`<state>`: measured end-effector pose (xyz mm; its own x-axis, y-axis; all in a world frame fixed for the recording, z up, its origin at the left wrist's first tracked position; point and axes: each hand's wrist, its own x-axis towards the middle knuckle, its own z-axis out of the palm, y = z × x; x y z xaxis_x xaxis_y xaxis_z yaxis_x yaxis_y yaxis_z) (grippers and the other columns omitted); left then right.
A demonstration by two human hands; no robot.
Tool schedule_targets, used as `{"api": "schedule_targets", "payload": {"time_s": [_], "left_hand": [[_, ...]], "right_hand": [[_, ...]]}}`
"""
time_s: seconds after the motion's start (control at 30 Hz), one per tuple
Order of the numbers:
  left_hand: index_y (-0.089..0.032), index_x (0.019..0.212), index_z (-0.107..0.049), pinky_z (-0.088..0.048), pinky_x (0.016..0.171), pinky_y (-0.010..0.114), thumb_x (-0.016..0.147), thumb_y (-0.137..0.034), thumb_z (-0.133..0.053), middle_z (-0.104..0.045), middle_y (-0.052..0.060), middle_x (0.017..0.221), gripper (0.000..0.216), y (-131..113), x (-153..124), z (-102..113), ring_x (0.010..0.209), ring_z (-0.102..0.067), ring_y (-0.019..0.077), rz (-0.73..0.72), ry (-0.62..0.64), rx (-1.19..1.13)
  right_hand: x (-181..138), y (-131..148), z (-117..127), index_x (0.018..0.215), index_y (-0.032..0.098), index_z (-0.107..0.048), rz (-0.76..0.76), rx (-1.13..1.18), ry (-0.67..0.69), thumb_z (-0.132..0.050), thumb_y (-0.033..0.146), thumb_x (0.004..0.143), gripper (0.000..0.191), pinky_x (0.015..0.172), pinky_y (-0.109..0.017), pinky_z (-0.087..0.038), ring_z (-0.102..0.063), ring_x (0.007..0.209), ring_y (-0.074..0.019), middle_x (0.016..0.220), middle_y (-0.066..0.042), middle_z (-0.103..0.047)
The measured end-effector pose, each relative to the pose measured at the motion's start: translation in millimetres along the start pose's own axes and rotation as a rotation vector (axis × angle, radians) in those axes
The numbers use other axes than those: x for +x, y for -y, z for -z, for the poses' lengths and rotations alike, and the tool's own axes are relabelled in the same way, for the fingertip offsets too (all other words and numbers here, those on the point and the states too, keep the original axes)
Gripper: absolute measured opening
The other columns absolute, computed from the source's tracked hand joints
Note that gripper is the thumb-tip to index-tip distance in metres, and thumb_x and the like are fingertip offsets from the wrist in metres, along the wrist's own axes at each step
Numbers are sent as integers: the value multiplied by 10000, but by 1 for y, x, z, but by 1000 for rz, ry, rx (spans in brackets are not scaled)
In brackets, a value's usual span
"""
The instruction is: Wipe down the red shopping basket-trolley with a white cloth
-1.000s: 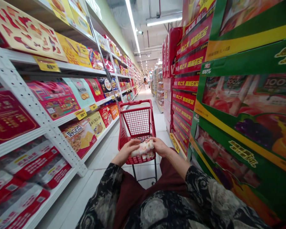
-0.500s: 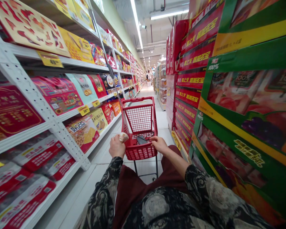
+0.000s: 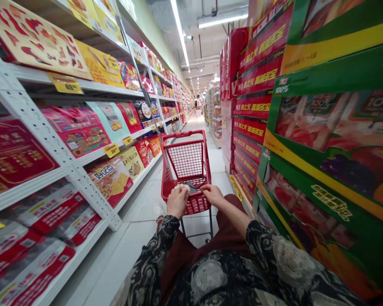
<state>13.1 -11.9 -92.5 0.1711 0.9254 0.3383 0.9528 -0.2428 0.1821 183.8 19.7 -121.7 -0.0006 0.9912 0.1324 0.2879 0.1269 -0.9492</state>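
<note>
The left hand is closing around a white bundle, mostly hidden by the fingers, over the near left part of the red cart. The right hand is bending its fingers at the cart's near right edge; whether it is gripping anything, I cannot tell. A dark object is lying inside, between the hands. Shelves are standing left, stacked boxes right.
</note>
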Motion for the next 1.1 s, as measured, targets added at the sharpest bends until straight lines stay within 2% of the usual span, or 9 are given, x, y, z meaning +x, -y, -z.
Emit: {"api": "schedule_targets", "payload": {"time_s": [0.1,0.27,0.37,0.47,0.6,0.7,0.8,1.0,1.1], "left_hand": [[-239,1230,-497,-283,1029,428,820,-208,-426,-463,78,1353,417,4,-4,-13,1264,-361,244,-96,-39,48],[-222,1312,-417,-232,1050,512,836,-175,-356,-397,91,1410,481,26,-13,-24,1294,-335,257,8,-53,90],[-191,1315,-417,-250,1041,530,818,-129,-341,-384,113,1416,507,43,-16,-26,1301,-327,265,75,-97,98],[-153,1325,-407,-264,1054,498,799,-79,-314,-398,136,1401,539,48,-14,-31,1317,-308,257,103,-168,35],[-124,1320,-414,-247,1072,503,784,-48,-294,-412,164,1384,554,19,-7,-45,1326,-297,261,60,-173,-103],[-115,1319,-412,-245,1087,474,818,-83,-289,-381,157,1407,517,-13,-3,-53,1339,-277,243,-118,-112,-184],[-138,1330,-402,-240,1094,461,831,-110,-308,-350,141,1430,509,-24,-4,-53,1350,-252,241,-203,-90,-207],[-152,1303,-432,-219,1092,496,803,-54,-286,-387,139,1407,530,21,-7,-44,1345,-262,241,-1,-194,-168],[-96,1341,-363,-228,1089,492,775,-23,-271,-377,179,1403,578,25,-5,-49,1350,-252,243,76,-255,-215]], "right_hand": [[1,1,1,894,178,-674,19,-44,4,-469,108,722,277,689,-242,-500,-622,643,-112,791,-3,-689],[-4,7,9,871,201,-686,59,-134,-31,-455,99,725,292,808,-273,-478,-627,777,-137,828,-4,-690],[-12,14,13,959,184,-673,128,-215,-104,-457,88,729,329,975,-336,-375,-547,1052,-188,1062,-56,-647],[-20,21,11,1178,150,-569,301,-465,-154,-456,95,747,450,1071,-413,-229,-325,1289,-236,1339,-102,-464],[-27,26,3,1323,123,-420,373,-685,-44,-430,113,768,555,1078,-469,-187,-220,1347,-242,1418,-113,-364],[-28,26,-1,1338,102,-394,343,-711,-23,-420,111,756,583,1074,-466,-199,-222,1347,-247,1424,-127,-351],[-27,24,1,1340,105,-391,331,-718,-36,-413,106,742,599,1076,-462,-195,-217,1349,-243,1426,-125,-348],[-26,23,5,1351,87,-369,301,-713,-50,-413,102,732,621,1082,-463,-181,-211,1350,-249,1434,-126,-334],[-28,24,2,1351,77,-366,299,-705,-36,-420,93,722,632,1084,-456,-184,-211,1350,-251,1436,-128,-329]]}}
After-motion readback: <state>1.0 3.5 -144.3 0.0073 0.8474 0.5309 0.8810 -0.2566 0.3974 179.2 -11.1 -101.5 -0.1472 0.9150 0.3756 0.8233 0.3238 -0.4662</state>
